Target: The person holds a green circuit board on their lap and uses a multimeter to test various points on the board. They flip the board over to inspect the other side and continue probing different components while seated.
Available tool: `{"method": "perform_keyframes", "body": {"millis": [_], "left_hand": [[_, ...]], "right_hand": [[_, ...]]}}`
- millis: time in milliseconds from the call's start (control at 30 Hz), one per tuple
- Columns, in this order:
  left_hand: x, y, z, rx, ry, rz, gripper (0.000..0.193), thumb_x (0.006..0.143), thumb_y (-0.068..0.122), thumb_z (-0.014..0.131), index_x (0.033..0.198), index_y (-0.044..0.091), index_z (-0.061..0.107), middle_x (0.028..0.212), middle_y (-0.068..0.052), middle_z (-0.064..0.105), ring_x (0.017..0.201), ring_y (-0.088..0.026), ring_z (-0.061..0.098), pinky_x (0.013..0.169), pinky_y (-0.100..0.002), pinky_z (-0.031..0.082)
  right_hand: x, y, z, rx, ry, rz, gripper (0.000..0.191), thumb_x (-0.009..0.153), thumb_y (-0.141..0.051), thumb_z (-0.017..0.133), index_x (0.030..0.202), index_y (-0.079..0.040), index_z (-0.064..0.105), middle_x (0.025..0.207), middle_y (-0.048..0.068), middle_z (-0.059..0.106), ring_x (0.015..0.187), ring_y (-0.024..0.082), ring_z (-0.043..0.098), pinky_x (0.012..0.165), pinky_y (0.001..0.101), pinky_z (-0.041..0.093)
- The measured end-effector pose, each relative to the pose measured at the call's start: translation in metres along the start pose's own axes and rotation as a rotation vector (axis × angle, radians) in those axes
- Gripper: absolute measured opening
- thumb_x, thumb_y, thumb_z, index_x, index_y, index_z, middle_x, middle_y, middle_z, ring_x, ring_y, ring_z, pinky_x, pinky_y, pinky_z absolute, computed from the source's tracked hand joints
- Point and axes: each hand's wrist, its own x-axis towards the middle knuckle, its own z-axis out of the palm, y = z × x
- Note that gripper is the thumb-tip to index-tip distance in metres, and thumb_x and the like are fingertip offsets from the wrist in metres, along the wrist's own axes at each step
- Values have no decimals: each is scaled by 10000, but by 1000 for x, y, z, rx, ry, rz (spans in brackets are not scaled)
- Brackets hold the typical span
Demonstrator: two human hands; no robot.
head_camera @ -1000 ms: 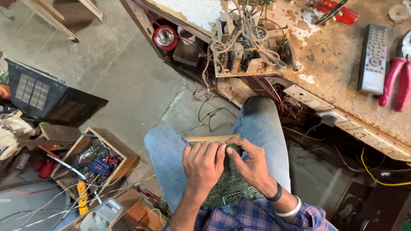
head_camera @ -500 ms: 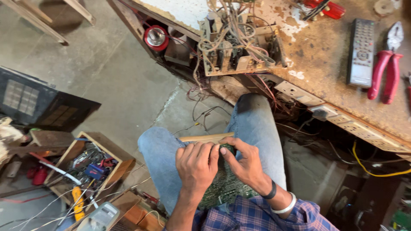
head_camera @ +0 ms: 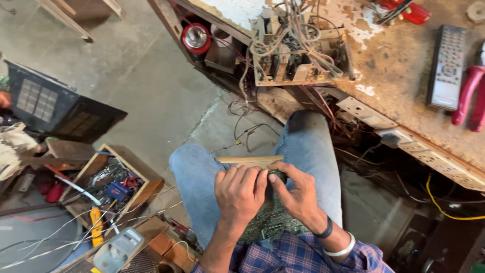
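A green circuit board (head_camera: 270, 222) is rested on the lap, at 6 o'clock in the view. It is grasped by the left hand (head_camera: 241, 194) and the right hand (head_camera: 298, 194), fingers curled over its upper edge. A wooden strip (head_camera: 247, 161) lies just beyond, at 12 o'clock from the hands. A remote control (head_camera: 445, 68) is seen at 2 o'clock on the workbench (head_camera: 404, 96).

Workbench: a worn wooden bench top (head_camera: 399, 86) with flaking white paint.
On the bench: a grey remote control (head_camera: 446, 67), red-handled pliers (head_camera: 467, 96) just beside it, and an open chassis of tangled wires (head_camera: 298, 50).
Under the bench edge: a red-rimmed round speaker (head_camera: 196, 38).
Floor, left: an open wooden box of wires and small parts (head_camera: 113, 182), a grey multimeter (head_camera: 117, 250) near it, and a black panel with a grid of grey keys (head_camera: 55, 108).
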Motion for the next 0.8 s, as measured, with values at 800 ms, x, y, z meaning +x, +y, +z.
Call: {"method": "perform_keyframes", "body": {"millis": [800], "left_hand": [[-4, -1, 7, 18, -18, 7, 219, 993, 293, 677, 876, 109, 702, 762, 9, 667, 722, -197, 612, 681, -375, 371]], "right_hand": [[-2, 5, -4, 38, -16, -50, 272, 883, -63, 680, 1154, -39, 693, 918, 138, 752, 751, 214, 739, 659, 317, 558]]}}
